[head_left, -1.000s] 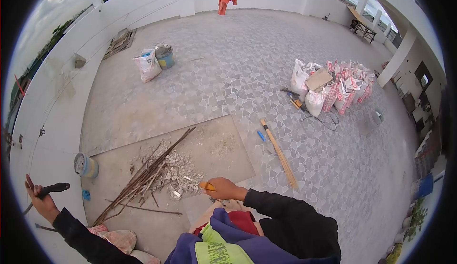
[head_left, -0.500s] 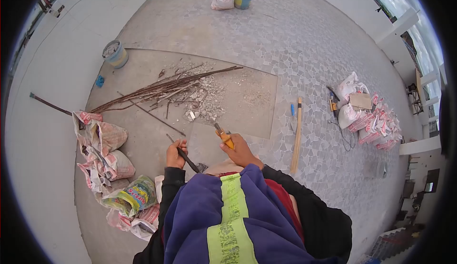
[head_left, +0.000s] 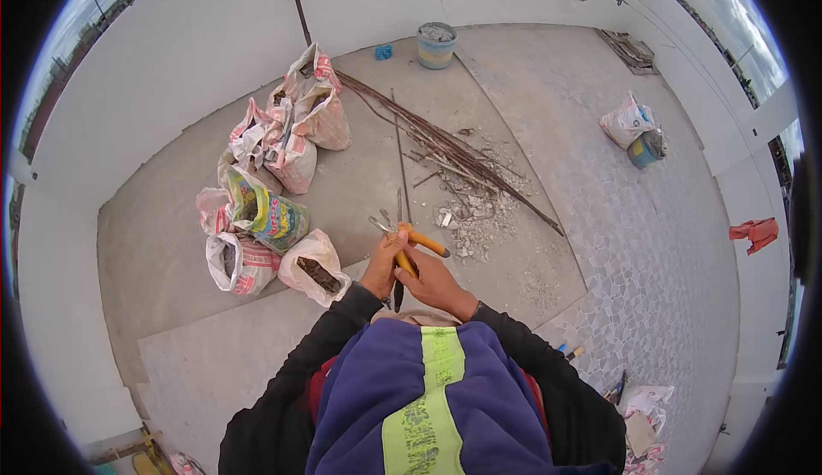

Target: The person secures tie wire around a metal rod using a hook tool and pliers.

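Note:
My left hand (head_left: pixel 381 268) and my right hand (head_left: pixel 435 281) meet in front of my torso. Between them is a tool with orange handles (head_left: pixel 426 241), its handles spread apart and its metal jaws pointing up and left. The right hand is wrapped round the lower handle. The left hand's fingers press together near the pivot; a dark rod (head_left: pixel 399 295) shows below that hand. Just beyond lie a long thin bar (head_left: pixel 400 149) and a bundle of rusty rods (head_left: pixel 462 158) over grey rubble (head_left: pixel 488 227).
Filled sacks (head_left: pixel 291 162) stand at the left, with an open white sack (head_left: pixel 315 268) nearest my left arm. A bucket of debris (head_left: pixel 437 45) is by the white wall (head_left: pixel 214 38). Another sack (head_left: pixel 623 122) and bucket (head_left: pixel 646 148) stand at the right.
The view has turned left, so the sacks and rods appear shifted right. My hands have come together, and the orange-handled tool's handles are now spread apart.

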Action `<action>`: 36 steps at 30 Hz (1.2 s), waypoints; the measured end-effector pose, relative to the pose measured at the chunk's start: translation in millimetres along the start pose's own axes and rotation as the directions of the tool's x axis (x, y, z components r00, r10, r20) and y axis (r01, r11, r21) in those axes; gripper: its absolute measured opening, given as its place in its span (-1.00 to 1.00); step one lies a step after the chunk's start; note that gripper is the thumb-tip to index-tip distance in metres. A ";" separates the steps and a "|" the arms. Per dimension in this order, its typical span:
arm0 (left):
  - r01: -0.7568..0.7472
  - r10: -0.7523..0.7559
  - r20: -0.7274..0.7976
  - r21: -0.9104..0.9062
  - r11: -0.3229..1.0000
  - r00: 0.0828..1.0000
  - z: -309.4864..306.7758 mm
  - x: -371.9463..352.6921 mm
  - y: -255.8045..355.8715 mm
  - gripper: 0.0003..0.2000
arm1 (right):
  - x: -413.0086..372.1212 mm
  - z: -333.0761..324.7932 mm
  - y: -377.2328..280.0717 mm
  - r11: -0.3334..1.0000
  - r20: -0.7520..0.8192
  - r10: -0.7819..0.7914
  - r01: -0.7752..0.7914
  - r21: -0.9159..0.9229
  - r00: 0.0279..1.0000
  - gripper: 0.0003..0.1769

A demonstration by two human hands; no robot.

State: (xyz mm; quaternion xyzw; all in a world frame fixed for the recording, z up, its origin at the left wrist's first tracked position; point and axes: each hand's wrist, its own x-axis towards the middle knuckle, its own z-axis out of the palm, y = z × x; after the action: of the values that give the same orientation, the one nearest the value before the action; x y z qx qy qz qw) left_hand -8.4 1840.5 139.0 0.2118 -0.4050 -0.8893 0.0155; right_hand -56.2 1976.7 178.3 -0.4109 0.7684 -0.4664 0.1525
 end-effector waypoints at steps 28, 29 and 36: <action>-0.582 0.230 -0.654 -0.390 0.714 0.721 -8.4 -207.1 -47.2 -0.52 | -148.6 -55.3 48.0 0.688 0.296 0.441 -0.531 0.495 0.848 -0.71; -0.524 0.211 -0.617 -0.384 0.760 0.758 -19.5 -216.3 -46.7 -0.53 | -140.6 -53.6 33.8 0.620 0.436 0.426 -0.607 0.497 0.793 -0.73; -0.318 -0.034 -0.537 -0.548 0.774 0.843 -113.6 -283.0 -60.4 -0.72 | -87.8 97.8 -38.0 0.765 0.713 0.230 -0.576 0.288 0.662 -0.56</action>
State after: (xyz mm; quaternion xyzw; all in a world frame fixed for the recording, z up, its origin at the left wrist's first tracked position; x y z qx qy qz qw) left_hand 302.0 1856.4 132.0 0.3937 -0.0870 -0.8767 0.2622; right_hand 76.9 1978.2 146.5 -0.3028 0.5969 -0.4286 0.6069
